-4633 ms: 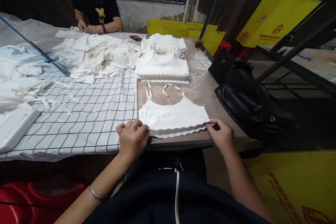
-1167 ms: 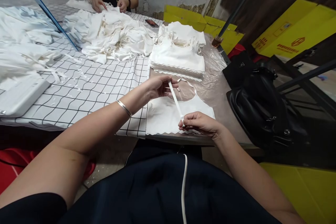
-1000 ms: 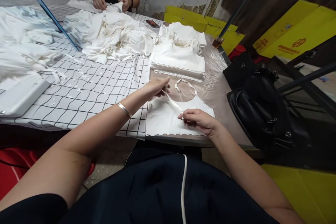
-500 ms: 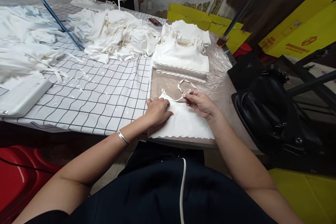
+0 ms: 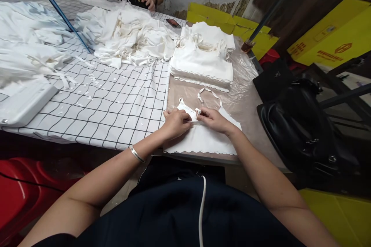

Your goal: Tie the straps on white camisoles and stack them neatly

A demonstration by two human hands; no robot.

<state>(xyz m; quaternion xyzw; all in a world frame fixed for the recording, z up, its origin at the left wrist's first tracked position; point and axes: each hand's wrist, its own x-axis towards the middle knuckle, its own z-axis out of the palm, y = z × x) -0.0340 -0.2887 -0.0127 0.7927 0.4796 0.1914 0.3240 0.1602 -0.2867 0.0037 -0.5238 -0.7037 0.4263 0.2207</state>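
Observation:
A white camisole top (image 5: 205, 141) with a scalloped hem lies flat on the table edge before me, its hem toward my body. My left hand (image 5: 176, 123) rests on its upper left part, fingers curled and pinching the fabric near the neckline. My right hand (image 5: 213, 119) is closed, thumb and fingertips holding a small white piece, seemingly a tag or strap end (image 5: 197, 112), at the neckline. Beyond it a thin shoulder strap (image 5: 213, 92) loops loosely over the table. The fingertips of both hands are close together.
Behind the top stands a stack of folded white tops (image 5: 203, 63). A heap of white garments (image 5: 136, 38) lies left of it. A black bag (image 5: 304, 127) sits at the right, a white device (image 5: 27, 104) at the left. Across the table are a co-worker's hands (image 5: 149, 0).
My right hand has moved slightly left and down, toward my left hand; the strap it held now lies loose. The co-worker's hands no longer hold up a white garment.

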